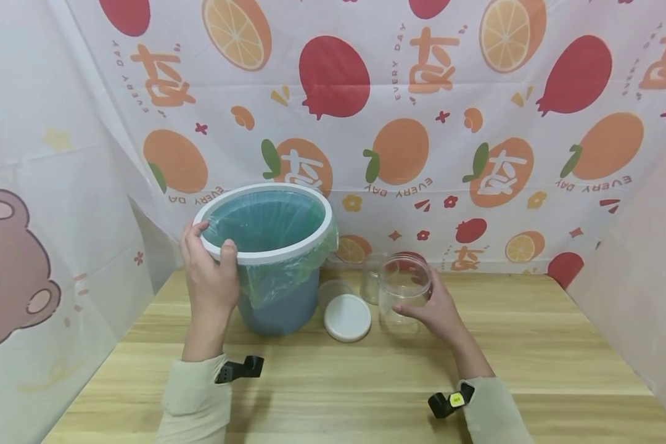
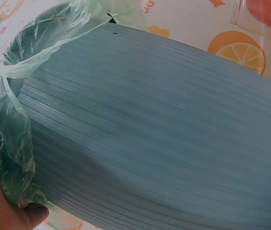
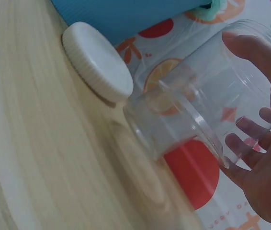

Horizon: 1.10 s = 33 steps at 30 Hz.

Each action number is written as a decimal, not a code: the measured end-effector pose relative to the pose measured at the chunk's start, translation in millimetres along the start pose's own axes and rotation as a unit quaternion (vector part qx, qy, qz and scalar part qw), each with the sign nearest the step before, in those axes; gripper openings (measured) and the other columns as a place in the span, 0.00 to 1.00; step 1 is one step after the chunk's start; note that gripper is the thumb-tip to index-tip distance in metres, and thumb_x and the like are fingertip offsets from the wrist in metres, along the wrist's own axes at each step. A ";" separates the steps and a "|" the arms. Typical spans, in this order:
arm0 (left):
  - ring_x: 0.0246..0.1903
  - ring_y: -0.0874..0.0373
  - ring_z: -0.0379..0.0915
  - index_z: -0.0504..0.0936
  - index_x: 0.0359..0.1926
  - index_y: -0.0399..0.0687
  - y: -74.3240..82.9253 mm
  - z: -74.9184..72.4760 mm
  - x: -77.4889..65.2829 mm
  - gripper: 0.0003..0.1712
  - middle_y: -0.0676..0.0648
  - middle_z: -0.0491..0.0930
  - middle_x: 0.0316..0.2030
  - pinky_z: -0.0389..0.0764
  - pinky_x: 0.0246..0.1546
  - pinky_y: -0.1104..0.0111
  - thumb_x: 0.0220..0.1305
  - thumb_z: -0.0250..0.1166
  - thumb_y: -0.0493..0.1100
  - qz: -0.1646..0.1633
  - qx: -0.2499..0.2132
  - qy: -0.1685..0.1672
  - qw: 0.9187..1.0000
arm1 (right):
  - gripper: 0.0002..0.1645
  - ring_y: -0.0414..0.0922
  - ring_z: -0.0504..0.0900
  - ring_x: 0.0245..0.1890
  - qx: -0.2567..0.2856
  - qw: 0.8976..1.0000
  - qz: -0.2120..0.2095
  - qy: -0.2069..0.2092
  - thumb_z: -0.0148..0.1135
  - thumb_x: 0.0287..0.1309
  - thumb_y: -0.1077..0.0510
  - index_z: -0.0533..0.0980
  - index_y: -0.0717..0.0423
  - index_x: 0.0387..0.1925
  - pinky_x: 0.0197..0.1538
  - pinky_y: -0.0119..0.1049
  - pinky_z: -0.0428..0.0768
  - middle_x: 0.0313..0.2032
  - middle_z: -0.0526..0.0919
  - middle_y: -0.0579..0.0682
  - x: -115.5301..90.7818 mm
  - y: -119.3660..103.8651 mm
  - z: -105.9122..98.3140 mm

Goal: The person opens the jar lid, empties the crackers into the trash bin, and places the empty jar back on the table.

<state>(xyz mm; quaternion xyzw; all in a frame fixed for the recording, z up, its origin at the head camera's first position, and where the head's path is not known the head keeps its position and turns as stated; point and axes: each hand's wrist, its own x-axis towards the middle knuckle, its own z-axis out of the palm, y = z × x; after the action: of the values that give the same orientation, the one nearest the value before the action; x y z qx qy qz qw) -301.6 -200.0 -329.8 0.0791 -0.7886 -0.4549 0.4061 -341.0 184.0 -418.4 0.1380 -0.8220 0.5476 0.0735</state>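
Note:
My left hand (image 1: 211, 283) grips the white rim ring (image 1: 280, 254) of a blue trash bin (image 1: 280, 305), fingers over the edge and thumb at the front. A thin green trash bag (image 2: 18, 153) lines the bin and folds down over its outside. The left wrist view shows the ribbed bin wall close up. My right hand (image 1: 435, 311) holds a clear plastic jar (image 1: 404, 287) without a lid, thumb on one side and fingers round the other. In the right wrist view, the jar overlaps a second clear jar (image 3: 150, 124) behind it.
A white ribbed lid (image 1: 348, 316) lies on the wooden table (image 1: 333, 382) between the bin and the jars. Behind the table hangs a fruit-print cloth (image 1: 333, 135). Another pale cloth with a bear print (image 1: 11, 265) hangs at the left.

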 end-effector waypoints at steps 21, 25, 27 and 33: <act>0.74 0.43 0.55 0.59 0.71 0.41 -2.1 -4.0 3.6 0.37 0.43 0.51 0.78 0.60 0.73 0.39 0.67 0.49 0.56 -0.007 -0.019 -0.004 1.000 | 0.62 0.60 0.62 0.75 0.043 0.997 0.032 -0.062 0.83 0.41 0.55 0.55 0.51 0.74 0.76 0.60 0.59 0.72 0.65 0.58 9.0 36.7 14.8; 0.74 0.43 0.55 0.60 0.71 0.41 -2.0 -2.9 3.4 0.37 0.43 0.52 0.78 0.59 0.73 0.39 0.67 0.49 0.56 -0.005 -0.019 -0.004 1.000 | 0.62 0.61 0.61 0.75 0.068 0.995 0.029 -0.067 0.81 0.43 0.58 0.54 0.51 0.75 0.76 0.59 0.59 0.73 0.64 0.61 6.6 47.5 18.3; 0.74 0.43 0.55 0.60 0.71 0.41 -2.0 -2.0 3.5 0.38 0.42 0.52 0.78 0.59 0.73 0.40 0.66 0.50 0.56 -0.005 -0.019 -0.005 1.000 | 0.61 0.62 0.61 0.75 0.072 0.995 0.022 -0.065 0.80 0.45 0.59 0.53 0.50 0.75 0.76 0.60 0.59 0.73 0.63 0.62 4.8 52.3 19.1; 0.74 0.42 0.56 0.60 0.71 0.41 -1.9 -1.5 0.6 0.38 0.41 0.51 0.78 0.59 0.73 0.40 0.66 0.50 0.56 -0.006 -0.021 -0.006 1.000 | 0.61 0.62 0.62 0.75 0.067 0.996 0.007 -0.050 0.80 0.45 0.60 0.53 0.47 0.75 0.76 0.62 0.57 0.73 0.64 0.61 -2.0 60.3 21.6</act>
<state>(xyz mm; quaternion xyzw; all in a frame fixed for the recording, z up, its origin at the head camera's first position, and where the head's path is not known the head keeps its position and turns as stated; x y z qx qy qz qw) -301.4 -202.4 -330.6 0.0728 -0.7809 -0.4741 0.4002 -357.0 186.3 -480.4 0.1647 -0.7872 0.5940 0.0190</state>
